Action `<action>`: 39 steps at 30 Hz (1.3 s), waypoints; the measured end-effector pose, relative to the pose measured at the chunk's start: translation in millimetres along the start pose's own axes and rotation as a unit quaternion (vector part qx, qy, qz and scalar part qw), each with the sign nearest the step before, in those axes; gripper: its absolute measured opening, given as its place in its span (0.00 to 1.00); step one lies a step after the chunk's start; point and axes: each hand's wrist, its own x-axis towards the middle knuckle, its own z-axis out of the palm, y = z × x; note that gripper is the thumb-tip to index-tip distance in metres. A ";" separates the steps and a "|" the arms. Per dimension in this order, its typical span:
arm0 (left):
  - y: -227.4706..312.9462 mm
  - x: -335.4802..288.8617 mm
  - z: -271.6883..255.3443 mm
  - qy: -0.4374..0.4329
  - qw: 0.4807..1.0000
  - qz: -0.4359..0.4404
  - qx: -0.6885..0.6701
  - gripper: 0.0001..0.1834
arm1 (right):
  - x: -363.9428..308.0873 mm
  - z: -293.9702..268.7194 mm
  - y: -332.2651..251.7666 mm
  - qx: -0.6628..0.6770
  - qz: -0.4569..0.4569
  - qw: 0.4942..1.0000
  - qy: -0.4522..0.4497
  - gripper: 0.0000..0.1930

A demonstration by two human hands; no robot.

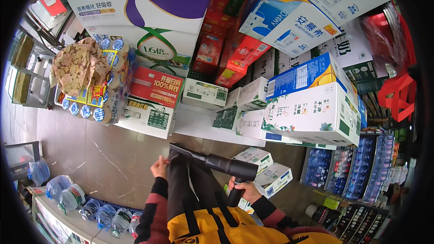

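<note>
My right hand point(248, 190) is wrapped round the grip of a black handheld vacuum cleaner point(228, 165). The vacuum lies level across the front of my legs, with its long flat nozzle point(183, 150) pointing left. My left hand point(159, 167) hangs beside my left leg, a little below the nozzle's end, its fingers loosely bent and apart with nothing in them. To the right of the vacuum, white and green cartons point(275, 176) rest on the floor, partly hidden by it and my right hand.
Ahead, milk cartons point(312, 110) are stacked on a low white platform point(212, 131). Packed bottles point(97, 104) with a patterned cloth point(81, 65) on top stand at left. Water bottles point(72, 198) line a counter at lower left. Bottled-drink shelves point(348, 165) stand at right, above tiled floor point(122, 158).
</note>
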 end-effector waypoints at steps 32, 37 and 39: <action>14.0 60.1 -201.1 -0.132 0.962 -0.003 0.241 0.28 | 81.4 -5.0 11.9 -0.203 -0.034 0.975 0.080 0.09; 45.3 28.3 -102.6 -0.097 0.994 -0.056 -0.016 0.18 | 81.9 -0.7 17.9 -0.092 -0.042 0.990 0.098 0.17; 52.6 18.3 -75.4 -0.060 0.997 -0.023 0.032 0.13 | 81.5 0.4 20.7 -0.082 -0.053 0.992 0.085 0.18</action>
